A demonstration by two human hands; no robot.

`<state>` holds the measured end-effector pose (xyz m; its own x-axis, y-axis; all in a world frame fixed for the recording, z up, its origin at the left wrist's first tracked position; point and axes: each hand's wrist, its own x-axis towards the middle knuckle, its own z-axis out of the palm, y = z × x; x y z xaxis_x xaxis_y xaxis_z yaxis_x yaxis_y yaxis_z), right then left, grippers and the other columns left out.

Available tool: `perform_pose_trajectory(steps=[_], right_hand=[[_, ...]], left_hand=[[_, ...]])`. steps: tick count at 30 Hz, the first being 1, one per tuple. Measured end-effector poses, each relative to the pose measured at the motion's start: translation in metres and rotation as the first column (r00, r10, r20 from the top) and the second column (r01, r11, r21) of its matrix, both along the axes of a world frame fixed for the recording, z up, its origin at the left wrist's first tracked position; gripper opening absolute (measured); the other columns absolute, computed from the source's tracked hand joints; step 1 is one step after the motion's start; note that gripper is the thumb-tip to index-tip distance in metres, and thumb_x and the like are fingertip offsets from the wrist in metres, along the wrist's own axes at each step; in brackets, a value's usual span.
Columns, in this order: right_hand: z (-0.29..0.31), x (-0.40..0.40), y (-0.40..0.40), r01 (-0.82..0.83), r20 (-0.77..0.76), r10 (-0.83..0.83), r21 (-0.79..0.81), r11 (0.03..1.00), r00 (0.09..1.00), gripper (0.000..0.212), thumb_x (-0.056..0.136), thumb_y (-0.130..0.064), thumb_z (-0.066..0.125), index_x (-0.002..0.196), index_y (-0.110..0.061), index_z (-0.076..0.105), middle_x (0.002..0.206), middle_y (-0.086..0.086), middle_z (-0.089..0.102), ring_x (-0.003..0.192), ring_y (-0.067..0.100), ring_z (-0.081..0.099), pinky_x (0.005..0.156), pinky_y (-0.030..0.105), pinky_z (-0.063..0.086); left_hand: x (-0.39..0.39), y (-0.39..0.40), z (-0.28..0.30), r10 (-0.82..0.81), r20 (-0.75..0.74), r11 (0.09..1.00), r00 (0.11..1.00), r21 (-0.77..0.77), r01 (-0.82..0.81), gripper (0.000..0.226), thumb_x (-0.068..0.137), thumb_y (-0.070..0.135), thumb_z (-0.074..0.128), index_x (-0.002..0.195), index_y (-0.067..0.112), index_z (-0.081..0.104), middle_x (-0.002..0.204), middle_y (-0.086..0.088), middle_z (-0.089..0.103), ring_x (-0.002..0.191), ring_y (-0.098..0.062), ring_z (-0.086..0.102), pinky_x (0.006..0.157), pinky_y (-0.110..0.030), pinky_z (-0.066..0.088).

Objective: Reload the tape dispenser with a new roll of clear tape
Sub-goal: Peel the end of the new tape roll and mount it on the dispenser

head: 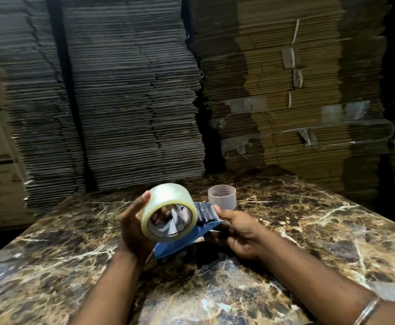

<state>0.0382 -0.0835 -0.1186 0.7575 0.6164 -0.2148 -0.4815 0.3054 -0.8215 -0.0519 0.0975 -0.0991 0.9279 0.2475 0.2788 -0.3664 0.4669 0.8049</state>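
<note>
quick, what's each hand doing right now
Left hand: grips the new roll of clear tape.
Right hand: holds the blue tape dispenser.

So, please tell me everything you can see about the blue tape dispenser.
The blue tape dispenser looks like plastic, with a flat side plate and a dark roller section near its front end. It is held tilted above the marble table. The right hand holds its front end. The left hand holds the new tape roll against its side plate; whether the roll is fully seated cannot be told.
</note>
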Motion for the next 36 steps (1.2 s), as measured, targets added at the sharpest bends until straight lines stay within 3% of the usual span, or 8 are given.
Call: perform_pose_trajectory(steps=[2,6,11,19,26,28,31,36], right_hand=[[-0.002,-0.001,0.001,-0.001,0.029,0.001,-0.01,1.0,1.0,0.027,0.101,-0.02,0.05,0.109,0.0,0.067,0.088,0.015,0.073,0.075,0.025,0.068,0.07,0.04,0.06],[-0.004,-0.002,0.005,0.057,0.049,-0.055,-0.021,0.998,0.997,0.037,0.102,-0.019,0.047,0.126,0.007,0.057,0.094,0.019,0.07,0.071,0.023,0.068,0.054,0.032,0.06],[-0.007,0.0,0.009,0.098,0.051,-0.097,-0.011,0.995,0.994,0.04,0.101,-0.02,0.05,0.127,0.01,0.056,0.108,0.027,0.068,0.08,0.029,0.067,0.069,0.039,0.06],[-0.007,0.003,0.008,0.097,0.029,-0.096,-0.025,0.995,0.995,0.033,0.101,-0.017,0.05,0.119,0.008,0.062,0.117,0.03,0.067,0.082,0.03,0.069,0.065,0.039,0.061],[-0.008,0.003,0.007,0.072,-0.002,-0.072,0.024,0.997,0.997,0.029,0.1,-0.014,0.052,0.117,0.007,0.064,0.121,0.03,0.065,0.089,0.034,0.066,0.072,0.041,0.058],[-0.008,0.003,0.007,0.079,-0.01,-0.079,0.025,0.997,0.997,0.031,0.099,-0.014,0.053,0.119,0.007,0.063,0.122,0.03,0.064,0.098,0.036,0.064,0.073,0.042,0.058],[-0.007,0.002,0.008,0.088,-0.017,-0.088,0.038,0.995,0.996,0.032,0.099,-0.014,0.053,0.123,0.006,0.062,0.123,0.029,0.064,0.096,0.035,0.064,0.07,0.042,0.059],[-0.007,0.003,0.008,0.109,-0.04,-0.107,0.056,0.992,0.993,0.03,0.098,-0.013,0.055,0.12,0.006,0.063,0.12,0.029,0.066,0.091,0.034,0.068,0.064,0.044,0.061]], left_hand=[[0.0,-0.001,0.001,0.019,-0.01,1.0,1.0,-0.002,-0.019,0.084,0.033,0.041,0.089,0.101,-0.005,0.07,0.087,-0.023,0.075,0.077,-0.034,0.073,0.068,-0.037,0.061],[0.001,-0.002,0.0,0.049,-0.013,0.999,0.999,-0.014,-0.05,0.091,0.036,0.041,0.089,0.109,-0.006,0.063,0.087,-0.023,0.074,0.079,-0.034,0.072,0.072,-0.037,0.061],[0.003,0.002,-0.003,0.069,-0.017,0.997,0.997,0.021,-0.069,0.092,0.039,0.043,0.088,0.113,-0.007,0.064,0.094,-0.026,0.072,0.085,-0.037,0.07,0.08,-0.039,0.056],[0.007,0.002,-0.003,0.066,0.029,0.987,0.997,0.143,-0.07,0.056,0.043,0.038,0.084,0.087,0.004,0.078,0.082,-0.019,0.074,0.076,-0.03,0.072,0.071,-0.032,0.058],[0.01,0.006,-0.002,0.097,0.022,0.983,0.995,0.157,-0.099,0.068,0.042,0.046,0.086,0.091,0.0,0.074,0.072,-0.015,0.071,0.068,-0.027,0.068,0.068,-0.03,0.054],[0.012,0.009,-0.004,0.135,-0.003,0.984,0.991,0.114,-0.134,0.086,0.037,0.046,0.089,0.103,-0.004,0.067,0.075,-0.013,0.072,0.071,-0.026,0.068,0.067,-0.03,0.056],[0.014,0.012,-0.007,0.166,-0.011,0.983,0.986,0.075,-0.165,0.106,0.033,0.046,0.09,0.117,-0.009,0.059,0.088,-0.017,0.068,0.079,-0.027,0.067,0.073,-0.034,0.055],[0.012,0.007,-0.003,0.089,0.056,0.985,0.994,0.144,-0.096,0.068,0.047,0.043,0.085,0.095,-0.003,0.072,0.081,-0.022,0.067,0.074,-0.032,0.065,0.07,-0.033,0.052]])
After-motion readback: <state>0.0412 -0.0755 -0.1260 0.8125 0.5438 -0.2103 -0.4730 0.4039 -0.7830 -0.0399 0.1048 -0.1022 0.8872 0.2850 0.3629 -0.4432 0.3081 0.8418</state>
